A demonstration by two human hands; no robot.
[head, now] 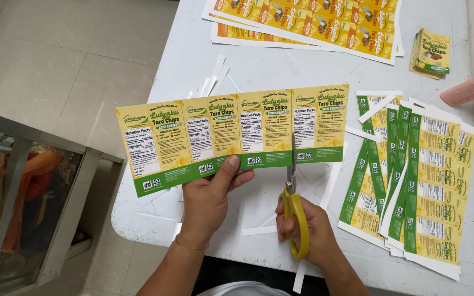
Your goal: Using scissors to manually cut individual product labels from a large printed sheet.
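My left hand (210, 198) pinches the bottom edge of a long yellow and green strip of printed labels (193, 137), held flat above the table. My right hand (311, 233) grips yellow-handled scissors (293, 205). Their blades point up and are cutting into the strip between its last two labels, at the right. The strip holds several labels side by side.
A white table (259, 71) lies under the hands, strewn with thin white paper offcuts (215, 79). Cut label strips (412, 181) are piled at the right. Uncut printed sheets (308, 22) lie at the far edge, a small label stack (430, 53) and a pink object (470, 87) at the far right. Metal shelving (34, 208) stands left on the floor.
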